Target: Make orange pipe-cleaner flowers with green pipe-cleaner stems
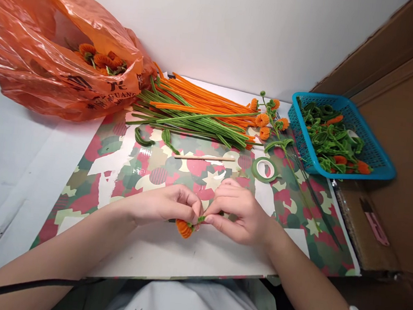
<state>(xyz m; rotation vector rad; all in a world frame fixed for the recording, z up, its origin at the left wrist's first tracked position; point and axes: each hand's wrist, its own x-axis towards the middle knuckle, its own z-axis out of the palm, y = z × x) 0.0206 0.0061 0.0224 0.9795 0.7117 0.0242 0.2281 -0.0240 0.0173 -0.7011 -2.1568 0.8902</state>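
Orange fuzz is showing just below the fingertips of the left hand (175,203), where a small ribbed flower (184,229) is hanging over the pale strip near the table's front edge. From where I'm standing, the left thumb and forefinger are pressing together at the flower's base, while the right hand (236,210) is pinching a short green piece (201,219) just beside it, thumb against forefinger. The other fingers of both hands are curling inward, and I can't tell whether they're hiding anything.

The grip is looking fine and close, so a slip seems the likeliest trouble: if the right pinch is pulling harder than the left is holding, the green piece could be sliding free or the flower bending out of shape. Too much twisting could be crushing the fuzz, too.

Beyond the knuckles, a thin wooden stick (204,158) and a roll of green tape (254,169) are lying loose; a careless forward reach could be rolling the stick away. Farther back, green stems (202,123) are crossing over orange stems (197,94), so tugging one out might be dragging its neighbours along.
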